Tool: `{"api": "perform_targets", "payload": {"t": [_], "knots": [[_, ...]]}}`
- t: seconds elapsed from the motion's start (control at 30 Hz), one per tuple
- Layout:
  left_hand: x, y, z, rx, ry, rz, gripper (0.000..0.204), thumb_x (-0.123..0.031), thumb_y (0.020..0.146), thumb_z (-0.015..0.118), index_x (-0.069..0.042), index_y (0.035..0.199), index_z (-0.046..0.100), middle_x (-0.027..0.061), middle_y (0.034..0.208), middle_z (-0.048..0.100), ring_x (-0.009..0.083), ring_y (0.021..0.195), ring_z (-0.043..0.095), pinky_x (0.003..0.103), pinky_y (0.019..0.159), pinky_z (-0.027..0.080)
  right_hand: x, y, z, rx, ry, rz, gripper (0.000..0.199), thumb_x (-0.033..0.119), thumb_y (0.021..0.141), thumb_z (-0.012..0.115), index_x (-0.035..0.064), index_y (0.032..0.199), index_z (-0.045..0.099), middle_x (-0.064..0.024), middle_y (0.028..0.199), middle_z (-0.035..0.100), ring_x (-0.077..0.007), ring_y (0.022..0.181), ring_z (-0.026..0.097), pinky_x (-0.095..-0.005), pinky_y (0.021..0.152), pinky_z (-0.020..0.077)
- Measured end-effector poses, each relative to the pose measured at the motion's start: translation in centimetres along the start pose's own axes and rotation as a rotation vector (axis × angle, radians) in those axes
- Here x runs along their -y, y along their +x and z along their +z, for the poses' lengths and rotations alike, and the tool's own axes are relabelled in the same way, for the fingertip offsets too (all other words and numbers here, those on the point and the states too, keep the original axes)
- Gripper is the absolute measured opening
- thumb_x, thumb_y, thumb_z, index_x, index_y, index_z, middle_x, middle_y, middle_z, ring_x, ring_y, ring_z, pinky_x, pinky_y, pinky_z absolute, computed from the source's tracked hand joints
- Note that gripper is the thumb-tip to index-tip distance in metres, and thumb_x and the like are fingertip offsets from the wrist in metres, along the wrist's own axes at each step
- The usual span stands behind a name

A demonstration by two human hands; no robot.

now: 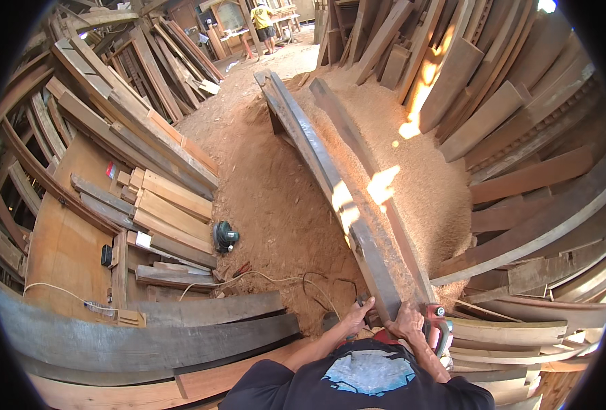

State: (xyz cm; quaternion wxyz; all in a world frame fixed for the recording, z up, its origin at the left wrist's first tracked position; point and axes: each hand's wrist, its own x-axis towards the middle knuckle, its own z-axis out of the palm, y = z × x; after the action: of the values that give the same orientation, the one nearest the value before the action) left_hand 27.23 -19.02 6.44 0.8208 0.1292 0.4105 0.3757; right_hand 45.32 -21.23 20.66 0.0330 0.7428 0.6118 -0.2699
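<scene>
A long, dark wooden beam (320, 164) runs away from me, its near end in front of my body. My left hand (359, 316) holds that end at its left edge, the thumb raised along the side. Over the top of the same end, my right hand (408, 322) is closed, fingers curled round it. The undersides of both grips are hidden. Sawdust lies along a second plank (364, 154), which stretches beside the beam on its right. Close to my right wrist is a red tool (436, 311) with a round metal part, partly hidden by my arm.
A green power tool (226, 236) sits on the dusty floor (282, 219) at left, near a pale cable (275, 277). Light boards (173, 208) are stacked beyond it. Timber leans along the right (521, 171). A person in a yellow shirt (262, 17) stands far off.
</scene>
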Motion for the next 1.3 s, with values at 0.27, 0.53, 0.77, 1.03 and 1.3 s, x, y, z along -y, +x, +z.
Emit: {"api": "perform_targets", "payload": {"t": [0.27,0.53,0.77,1.03,1.3], "knots": [[-10.0,-6.9,5.5,0.224,-0.048,0.144,0.049,-0.041,0.084,0.085,-0.009,0.111,0.059,0.0055,0.099,0.066,0.0188,0.086,0.067,0.035,0.075,0.058,5.9,-6.4,-13.4,0.006,0.057,-0.232,0.080,0.059,0.079,0.073,-0.0111,0.114,0.061,-0.0320,0.093,0.072,-0.0439,0.092,0.073,-0.0493,0.082,0.0584],[-20.6,-14.3,13.5,0.278,0.015,0.547,0.036,-0.033,0.090,0.081,-0.011,0.095,0.053,0.0000,0.087,0.060,0.0085,0.071,0.057,0.028,0.055,0.051,8.3,-10.3,-18.8,-0.492,0.748,-1.124,0.104,0.056,0.076,0.084,-0.0038,0.150,0.043,-0.0293,0.145,0.053,-0.0456,0.131,0.056,-0.0533,0.113,0.0400],[-26.0,-17.5,16.9,0.180,0.088,0.844,0.035,-0.036,0.097,0.072,-0.005,0.111,0.062,0.0045,0.097,0.071,0.0133,0.081,0.069,0.029,0.067,0.059,14.7,-9.6,-22.6,-0.776,0.783,-1.414,0.100,0.047,0.082,0.082,-0.0148,0.147,0.039,-0.0416,0.148,0.042,-0.0500,0.142,0.042,-0.0576,0.116,0.0320],[-28.4,-18.1,18.5,0.279,0.100,0.965,0.030,-0.022,0.100,0.068,0.001,0.118,0.062,0.0096,0.107,0.073,0.0169,0.088,0.074,0.032,0.073,0.062,16.5,-10.0,-25.4,-0.846,0.844,-1.437,0.099,0.044,0.085,0.081,-0.0146,0.150,0.034,-0.0398,0.155,0.031,-0.0477,0.147,0.034,-0.0527,0.120,0.0295],[-29.2,-18.3,19.8,0.307,0.162,0.997,0.029,-0.012,0.096,0.070,0.002,0.120,0.063,0.0117,0.108,0.073,0.0176,0.090,0.073,0.032,0.075,0.062,16.3,-10.2,-26.9,-0.905,0.872,-1.392,0.092,0.037,0.082,0.082,-0.0133,0.148,0.040,-0.0404,0.152,0.036,-0.0507,0.144,0.039,-0.0540,0.117,0.0332]]}}
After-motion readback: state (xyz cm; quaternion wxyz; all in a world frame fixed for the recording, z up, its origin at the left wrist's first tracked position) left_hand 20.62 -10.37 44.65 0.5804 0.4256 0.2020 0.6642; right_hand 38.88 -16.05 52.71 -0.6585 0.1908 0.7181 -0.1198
